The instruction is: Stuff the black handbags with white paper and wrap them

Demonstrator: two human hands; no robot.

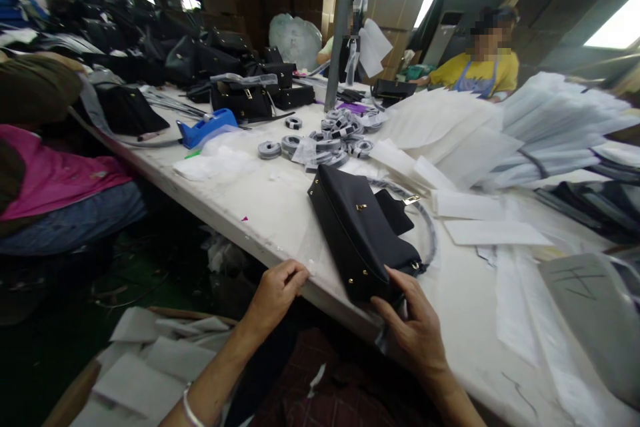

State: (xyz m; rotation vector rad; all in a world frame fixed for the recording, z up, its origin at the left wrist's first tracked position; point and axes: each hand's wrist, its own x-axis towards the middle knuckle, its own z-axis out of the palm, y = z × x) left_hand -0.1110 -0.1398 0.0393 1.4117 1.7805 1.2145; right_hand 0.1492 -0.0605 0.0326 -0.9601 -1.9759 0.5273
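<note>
A black handbag [345, 227] lies on its side at the near edge of the white table, its gold turn-lock and small metal feet showing. The flap [395, 212] with a gold plate is folded out to the right, and a wrapped grey handle [427, 227] curves behind it. My right hand [413, 320] grips the bag's near end, thumb on one side and fingers on the other. Left of the bag, apart from it, my left hand [280, 290] is closed in a pinch at the table edge; what it holds, possibly thin clear film, is unclear.
Rolled grey straps [330, 140], a blue tape dispenser [207, 128] and white foam sheets [445, 127] lie farther back. A grey plastic container [590, 313] stands at right. Below left is a carton of white pads [160, 367]. Co-workers sit at left and across the table.
</note>
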